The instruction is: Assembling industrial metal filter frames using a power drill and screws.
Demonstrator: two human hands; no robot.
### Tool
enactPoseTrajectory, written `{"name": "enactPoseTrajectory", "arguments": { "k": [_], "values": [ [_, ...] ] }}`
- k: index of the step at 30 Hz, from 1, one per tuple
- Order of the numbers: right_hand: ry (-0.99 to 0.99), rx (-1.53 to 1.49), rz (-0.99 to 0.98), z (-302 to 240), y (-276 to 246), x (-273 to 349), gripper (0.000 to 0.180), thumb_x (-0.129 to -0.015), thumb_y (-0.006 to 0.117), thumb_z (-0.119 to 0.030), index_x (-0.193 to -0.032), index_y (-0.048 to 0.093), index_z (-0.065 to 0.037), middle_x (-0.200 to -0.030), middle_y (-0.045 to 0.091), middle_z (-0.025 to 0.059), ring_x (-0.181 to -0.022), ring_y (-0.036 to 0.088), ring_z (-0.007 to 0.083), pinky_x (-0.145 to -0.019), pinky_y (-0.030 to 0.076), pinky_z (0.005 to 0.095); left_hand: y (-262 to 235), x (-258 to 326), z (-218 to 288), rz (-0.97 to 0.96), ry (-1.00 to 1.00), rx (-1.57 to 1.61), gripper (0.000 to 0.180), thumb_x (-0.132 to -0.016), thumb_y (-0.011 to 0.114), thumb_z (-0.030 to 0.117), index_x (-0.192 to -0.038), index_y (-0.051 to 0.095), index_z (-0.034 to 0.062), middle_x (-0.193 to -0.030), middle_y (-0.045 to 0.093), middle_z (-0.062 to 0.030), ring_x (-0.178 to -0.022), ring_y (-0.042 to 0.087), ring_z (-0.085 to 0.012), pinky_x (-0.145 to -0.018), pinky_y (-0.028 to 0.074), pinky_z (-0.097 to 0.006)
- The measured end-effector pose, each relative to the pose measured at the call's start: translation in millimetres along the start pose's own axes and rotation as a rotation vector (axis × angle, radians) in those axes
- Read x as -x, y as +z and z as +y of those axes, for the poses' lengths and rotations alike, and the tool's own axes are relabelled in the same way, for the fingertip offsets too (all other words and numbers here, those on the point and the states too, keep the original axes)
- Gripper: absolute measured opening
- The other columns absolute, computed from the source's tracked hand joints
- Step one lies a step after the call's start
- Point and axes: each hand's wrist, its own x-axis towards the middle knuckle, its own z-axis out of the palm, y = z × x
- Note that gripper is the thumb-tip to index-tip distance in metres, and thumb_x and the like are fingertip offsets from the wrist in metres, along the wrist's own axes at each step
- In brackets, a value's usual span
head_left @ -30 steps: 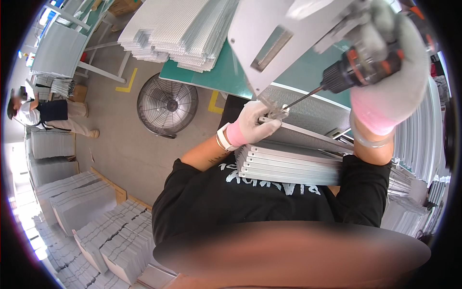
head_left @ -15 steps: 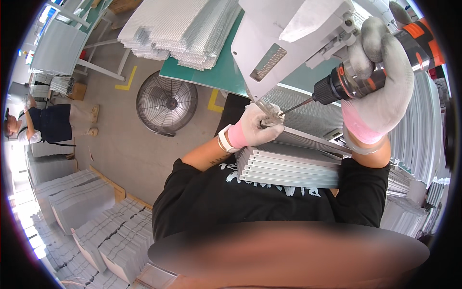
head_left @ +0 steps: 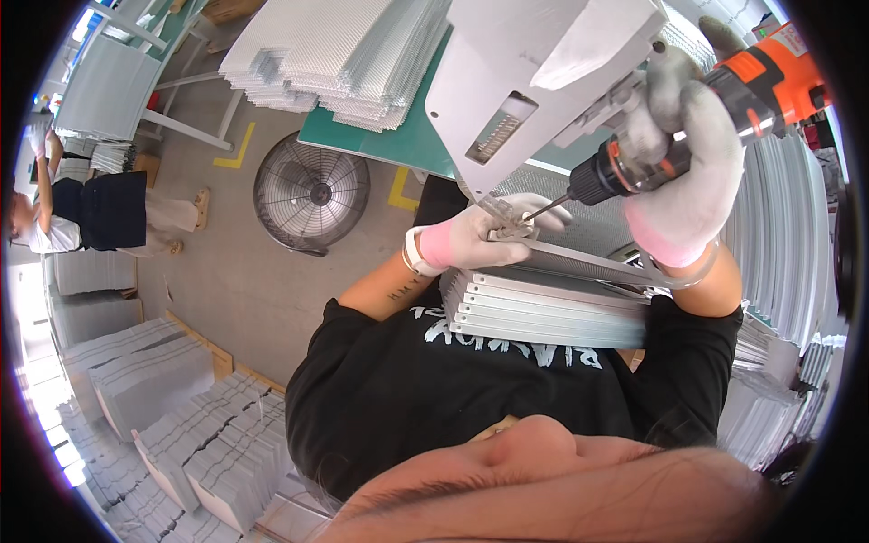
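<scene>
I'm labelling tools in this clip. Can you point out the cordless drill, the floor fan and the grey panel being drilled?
cordless drill (head_left: 634, 167): head view, on its black chuck end.
floor fan (head_left: 312, 195): head view, centre of its round wire guard.
grey panel (head_left: 534, 81): head view, on its flat face.

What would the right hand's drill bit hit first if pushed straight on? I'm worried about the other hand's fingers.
Likely the small metal bracket that the left hand pinches; the drill in the right hand aims at it. The gloved fingers lie right beside that line, though depth is unclear.
</scene>
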Motion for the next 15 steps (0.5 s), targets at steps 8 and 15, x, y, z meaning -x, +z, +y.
{"name": "enactPoseTrajectory", "arguments": {
  "k": [8, 15],
  "values": [
    [0.024, -0.041, 0.094, -6.3, 3.1, -0.6, 0.050, -0.096, 0.041, -0.009, -0.143, 0.029, 0.002, -0.076, 0.042, -0.0006, -0.057, 0.043, 0.0054, -0.055, 0.038, 0.0189, -5.8, -17.0, 0.5, -0.322, -0.081, 0.488, 0.024, -0.082, 0.073, 0.018, -0.098, 0.063, 0.0030, -0.143, 0.044, -0.0254, -0.141, 0.035, -0.0431, -0.114, 0.026, -0.057],
    [-0.007, -0.263, 0.116, -1.1, 2.4, -4.4, 0.021, -0.093, 0.049, -0.008, -0.073, 0.049, -0.003, -0.060, 0.046, 0.0045, -0.048, 0.041, 0.0126, -0.045, 0.030, 0.0254, -10.2, -31.1, 5.4, -0.435, -0.061, 0.378, 0.014, -0.084, 0.068, 0.006, -0.085, 0.054, 0.0062, -0.133, 0.052, -0.0224, -0.138, 0.040, -0.0389, -0.113, 0.030, -0.055]
  ]
}}
